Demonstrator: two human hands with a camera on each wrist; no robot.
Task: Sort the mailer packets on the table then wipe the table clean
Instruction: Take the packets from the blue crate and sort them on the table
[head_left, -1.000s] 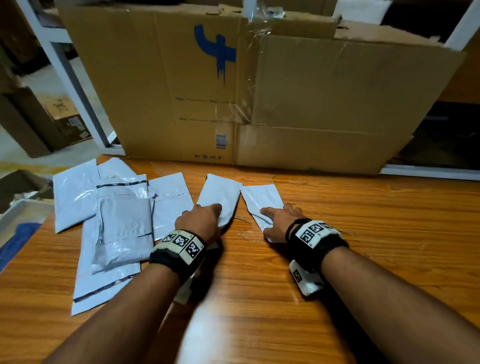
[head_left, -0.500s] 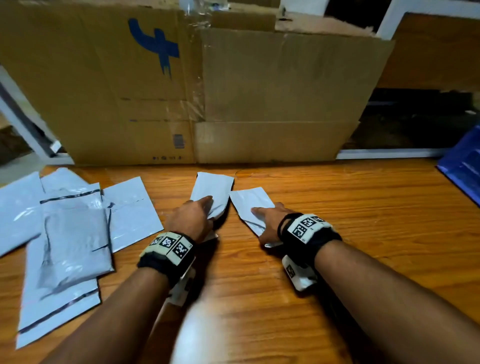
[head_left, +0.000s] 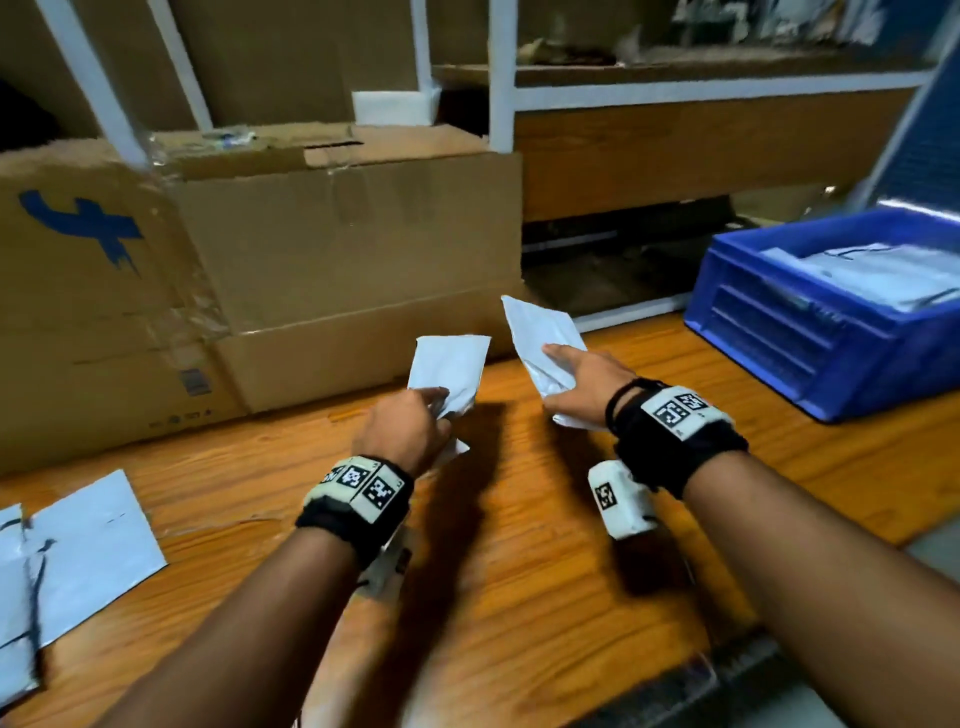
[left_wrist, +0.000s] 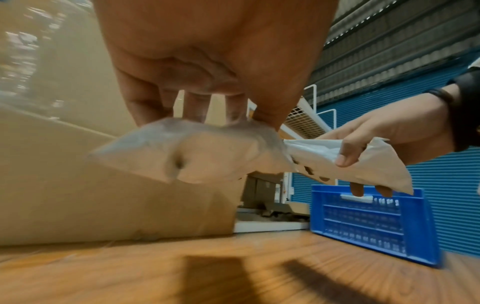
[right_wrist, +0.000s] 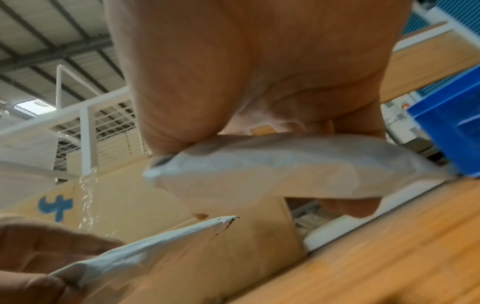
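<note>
My left hand (head_left: 415, 426) grips a small white mailer packet (head_left: 451, 371) by its near end and holds it above the wooden table (head_left: 519, 571). My right hand (head_left: 576, 384) grips a second small white packet (head_left: 540, 330), also lifted off the table, thumb on top and fingers beneath. In the left wrist view the left packet (left_wrist: 197, 156) hangs from my fingers (left_wrist: 145, 107), with the right hand's packet (left_wrist: 369, 166) just beside it. The right wrist view shows the right packet (right_wrist: 298, 170) pinched under my palm. More white mailers (head_left: 78, 551) lie flat at the table's left edge.
A blue plastic crate (head_left: 831, 322) holding white mailers stands on the table at the far right. Large cardboard boxes (head_left: 291, 270) line the table's back edge on the left. White shelving (head_left: 498, 78) rises behind them.
Both hands, which pressed the two small packets on the table, now hold them lifted and have moved right. The view has swung right, bringing the blue crate into sight.
</note>
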